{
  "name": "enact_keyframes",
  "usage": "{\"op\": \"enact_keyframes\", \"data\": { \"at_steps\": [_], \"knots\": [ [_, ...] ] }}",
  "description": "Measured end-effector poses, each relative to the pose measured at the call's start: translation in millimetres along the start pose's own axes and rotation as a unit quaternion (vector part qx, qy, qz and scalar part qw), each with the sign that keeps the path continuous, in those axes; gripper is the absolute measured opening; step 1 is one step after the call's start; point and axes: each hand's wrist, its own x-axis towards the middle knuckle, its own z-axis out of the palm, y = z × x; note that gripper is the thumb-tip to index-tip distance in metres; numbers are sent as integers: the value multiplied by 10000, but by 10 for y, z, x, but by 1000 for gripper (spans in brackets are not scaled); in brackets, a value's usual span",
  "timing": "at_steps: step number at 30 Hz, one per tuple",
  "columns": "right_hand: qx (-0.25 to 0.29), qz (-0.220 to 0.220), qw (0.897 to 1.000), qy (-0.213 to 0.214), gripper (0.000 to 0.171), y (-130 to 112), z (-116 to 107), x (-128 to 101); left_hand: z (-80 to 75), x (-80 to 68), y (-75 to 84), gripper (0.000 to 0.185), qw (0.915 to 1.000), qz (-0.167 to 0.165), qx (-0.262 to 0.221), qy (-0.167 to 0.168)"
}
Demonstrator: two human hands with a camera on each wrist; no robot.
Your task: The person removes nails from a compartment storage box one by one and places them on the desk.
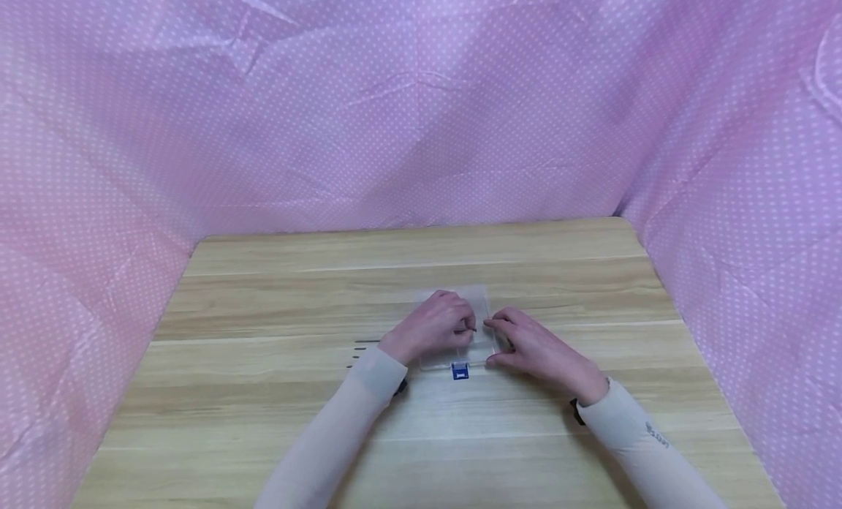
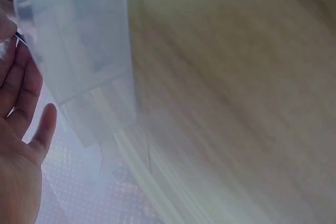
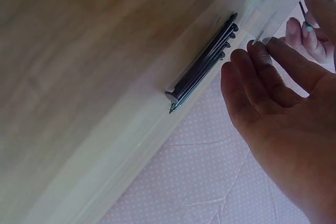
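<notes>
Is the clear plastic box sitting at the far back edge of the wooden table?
No, the clear plastic box lies near the middle of the wooden table, under the left hand and right hand.

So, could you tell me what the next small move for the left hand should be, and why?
Probably lowering the nail into the clear plastic box. The left hand pinches a thin dark nail right over the box, which the right hand steadies at its edge, while more nails lie in a row on the wooden table.
</notes>
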Motion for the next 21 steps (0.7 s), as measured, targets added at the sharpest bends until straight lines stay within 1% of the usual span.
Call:
{"op": "enact_keyframes", "data": {
  "at_steps": [3, 9, 16, 21],
  "knots": [
    [17, 4, 10000, -5, 65, -1, -2, -1, -12, -13, -7, 4, 9999, 8, -98, 74],
    [24, -20, 10000, -19, 64, -2, -1, -5, -37, -52, -7, 5, 9989, 36, -340, 333],
    [51, -19, 10000, -38, 64, 4, -1, -15, -55, -106, -25, 6, 9983, -36, -458, 369],
    [72, 26, 9999, -83, 64, 0, -2, -10, -109, -162, -47, 6, 9972, 29, -520, 533]
  ]
}}
